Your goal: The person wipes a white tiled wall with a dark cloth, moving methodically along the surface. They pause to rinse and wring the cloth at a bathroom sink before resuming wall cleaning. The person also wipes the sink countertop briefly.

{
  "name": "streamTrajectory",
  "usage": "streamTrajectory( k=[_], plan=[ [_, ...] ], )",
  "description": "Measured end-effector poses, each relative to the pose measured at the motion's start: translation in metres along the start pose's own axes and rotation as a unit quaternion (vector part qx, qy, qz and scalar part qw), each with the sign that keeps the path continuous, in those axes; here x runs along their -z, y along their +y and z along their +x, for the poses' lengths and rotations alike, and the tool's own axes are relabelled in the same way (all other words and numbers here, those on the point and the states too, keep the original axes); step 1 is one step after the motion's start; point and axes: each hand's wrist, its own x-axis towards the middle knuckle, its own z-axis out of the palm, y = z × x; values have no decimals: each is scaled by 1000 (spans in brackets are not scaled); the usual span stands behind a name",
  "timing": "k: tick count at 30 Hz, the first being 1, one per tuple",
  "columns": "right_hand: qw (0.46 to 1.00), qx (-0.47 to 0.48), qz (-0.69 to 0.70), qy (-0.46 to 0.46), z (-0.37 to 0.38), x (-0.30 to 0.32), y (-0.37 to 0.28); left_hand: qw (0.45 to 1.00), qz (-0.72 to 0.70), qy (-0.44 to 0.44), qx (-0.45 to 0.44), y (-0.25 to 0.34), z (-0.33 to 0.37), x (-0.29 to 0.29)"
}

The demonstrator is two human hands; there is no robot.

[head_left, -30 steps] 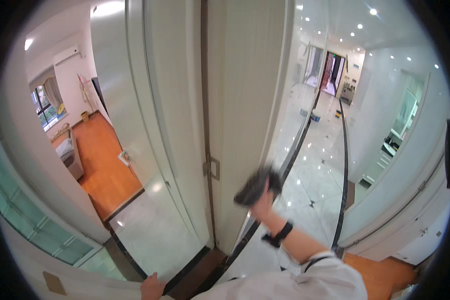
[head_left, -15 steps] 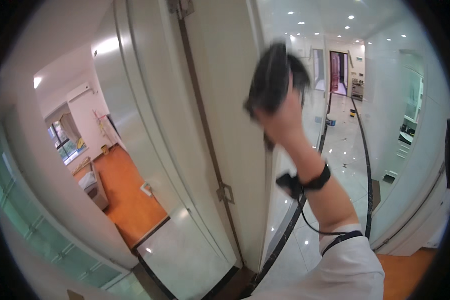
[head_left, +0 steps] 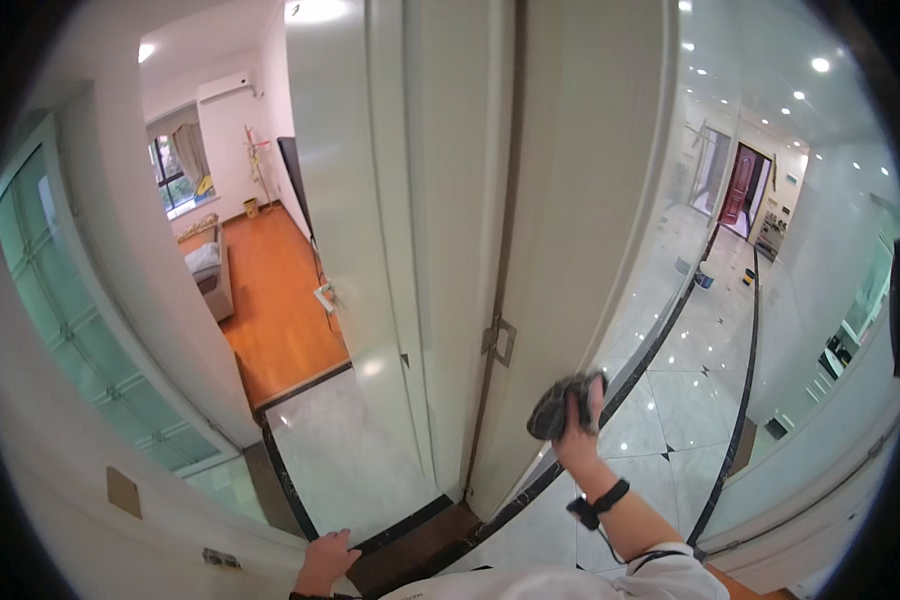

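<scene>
A dark grey cloth [head_left: 553, 408] is bunched in my right hand [head_left: 574, 437], its fingers closed over it. The cloth lies at the outer edge of the cream door frame [head_left: 570, 200], lower than the metal strike plate [head_left: 498, 341]. Whether it presses on the frame I cannot tell for certain. At the bottom, my left hand [head_left: 329, 562] has its fingers partly stretched out and holds nothing that I can see. It is near the dark threshold [head_left: 415, 548]. A black strap with a small device [head_left: 598, 505] circles my right wrist.
An open door with a white handle [head_left: 324, 297] leads to a room with an orange wooden floor [head_left: 280, 290] and a bed [head_left: 210, 265]. To the right runs a shiny tiled hallway [head_left: 685, 400] with buckets [head_left: 705, 275] far off. Green glass panels [head_left: 90, 330] stand at left.
My right hand has moved down along the door frame with the cloth, from above the strike plate to below it. My left hand has come into view at the bottom. The view has shifted.
</scene>
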Motion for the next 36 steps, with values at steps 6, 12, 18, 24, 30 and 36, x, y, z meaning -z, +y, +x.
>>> streamTrajectory(
  k=[6,12,18,24,30,36],
  plan=[
    [812,-283,407,-308,-39,15,-84,913,-395,-1,-102,78,25,40],
    [677,-30,390,-623,52,31,-185,599,-785,53,-150,132,53,21],
    [914,193,250,-255,97,60,-124,409,-910,-33,-59,141,63,83],
    [972,134,-40,191,233,97,-31,565,-769,183,-237,186,126,178],
    [976,72,49,202,255,60,-27,679,-330,560,-343,325,237,298],
    [969,106,15,221,252,52,-15,674,-269,628,-280,331,268,223]
  ],
)
